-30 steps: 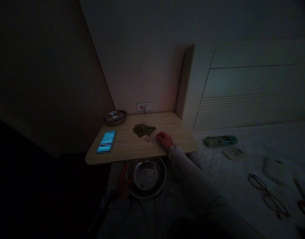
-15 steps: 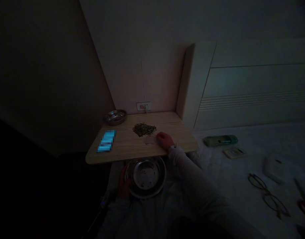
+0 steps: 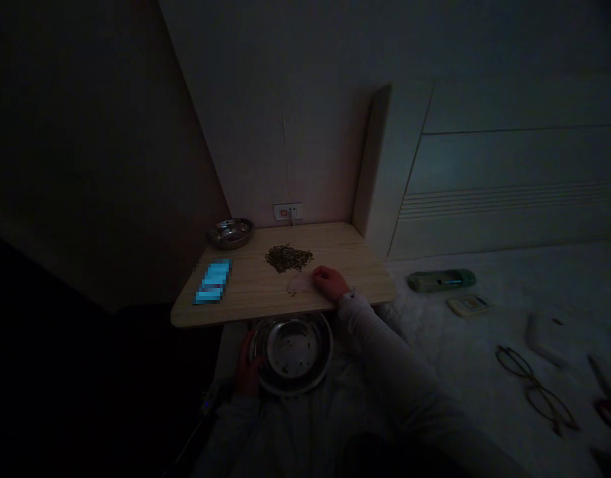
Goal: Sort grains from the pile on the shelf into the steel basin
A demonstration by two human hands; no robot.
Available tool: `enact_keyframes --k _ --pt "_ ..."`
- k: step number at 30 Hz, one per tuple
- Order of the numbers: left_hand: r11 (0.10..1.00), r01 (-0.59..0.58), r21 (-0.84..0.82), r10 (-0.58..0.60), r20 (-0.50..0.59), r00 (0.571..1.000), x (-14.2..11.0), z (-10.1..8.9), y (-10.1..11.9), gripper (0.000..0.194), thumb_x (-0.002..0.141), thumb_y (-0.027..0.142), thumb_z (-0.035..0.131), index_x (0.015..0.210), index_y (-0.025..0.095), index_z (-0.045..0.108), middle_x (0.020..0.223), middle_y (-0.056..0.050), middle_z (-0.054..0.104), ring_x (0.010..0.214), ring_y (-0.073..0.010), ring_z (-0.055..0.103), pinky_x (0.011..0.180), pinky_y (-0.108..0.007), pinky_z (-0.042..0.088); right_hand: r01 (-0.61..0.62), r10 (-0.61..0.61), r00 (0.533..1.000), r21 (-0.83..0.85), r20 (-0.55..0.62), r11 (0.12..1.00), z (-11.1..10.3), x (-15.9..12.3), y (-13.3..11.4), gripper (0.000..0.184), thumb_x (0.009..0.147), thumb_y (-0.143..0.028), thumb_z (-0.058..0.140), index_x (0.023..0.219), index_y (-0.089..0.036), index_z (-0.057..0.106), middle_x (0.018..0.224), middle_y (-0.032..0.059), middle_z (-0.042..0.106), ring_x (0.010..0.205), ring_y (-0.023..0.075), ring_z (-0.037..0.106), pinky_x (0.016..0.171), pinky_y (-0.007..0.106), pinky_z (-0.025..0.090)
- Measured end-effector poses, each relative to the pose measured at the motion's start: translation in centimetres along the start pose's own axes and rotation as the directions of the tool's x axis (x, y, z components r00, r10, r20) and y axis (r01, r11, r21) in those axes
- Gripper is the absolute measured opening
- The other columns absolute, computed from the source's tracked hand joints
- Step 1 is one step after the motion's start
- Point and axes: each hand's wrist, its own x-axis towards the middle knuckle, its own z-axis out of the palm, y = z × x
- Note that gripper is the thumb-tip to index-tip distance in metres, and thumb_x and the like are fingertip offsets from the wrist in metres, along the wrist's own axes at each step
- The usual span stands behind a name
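Note:
On the wooden tabletop (image 3: 256, 295) lies a pile of small dark seed-like pieces (image 3: 287, 257). My right hand (image 3: 330, 283) rests just in front of the pile, its fingers closed on the edge of a thin, pale, see-through sheet (image 3: 298, 283). A few loose pieces lie at the sheet's near edge. Below the front edge of the table, my left hand (image 3: 248, 368) grips the left rim of a wide metal bowl (image 3: 321, 372). Several dark bits are scattered over the bowl's bottom. The table edge hides the bowl's far rim.
A smaller metal bowl (image 3: 230, 234) and a lit phone (image 3: 213, 282) occupy the table's left side. Behind it is a wall socket (image 3: 288, 212) with a plug. On the bed (image 3: 435, 345) lie a green case (image 3: 441, 280), glasses (image 3: 529, 385), scissors (image 3: 607, 398) and a white box-like object (image 3: 548, 338).
The sheet and my right hand have barely shifted. A few loose pieces by the sheet now sit slightly nearer the table's front edge. My left hand and the bowl stay put.

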Motion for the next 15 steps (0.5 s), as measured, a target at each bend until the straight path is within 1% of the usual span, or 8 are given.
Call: enact_keyframes --k 6,9,15 --pt "0.998 -0.056 0.033 0.056 -0.010 0.998 0.0 0.0 -0.1 0.053 0.054 0.010 0.046 0.105 0.023 0.050 0.116 -0.002 0.050 0.110 -0.0201 0.039 0.090 -0.030 0.030 -0.003 0.001 0.999 0.054 0.035 0.999 0.0 -0.6 -0.2 0.015 0.063 -0.026 0.044 0.069 -0.017 0.054 0.060 -0.0025 0.054 0.058 0.0095 0.046 0.057 0.022 0.035" --pt "0.998 -0.060 0.007 0.060 -0.007 0.998 -0.1 0.1 0.1 0.052 0.054 0.012 0.047 0.105 0.022 0.049 0.114 -0.003 0.050 0.109 -0.0205 0.041 0.088 -0.030 0.032 -0.004 0.001 0.999 0.078 0.041 0.997 -0.1 -0.8 -0.3 0.013 0.062 -0.025 0.044 0.067 -0.017 0.053 0.060 -0.0027 0.052 0.058 0.0093 0.046 0.056 0.021 0.035" --pt "0.998 -0.061 0.010 0.061 -0.008 0.998 0.1 0.0 -0.4 0.053 0.053 0.010 0.046 0.104 0.023 0.049 0.115 -0.003 0.050 0.111 -0.0203 0.038 0.090 -0.031 0.029 -0.020 0.011 0.998 0.141 0.062 0.990 -0.3 -1.4 -0.9 0.012 0.062 -0.026 0.046 0.066 -0.016 0.051 0.058 -0.0031 0.051 0.057 0.0090 0.046 0.056 0.021 0.035"
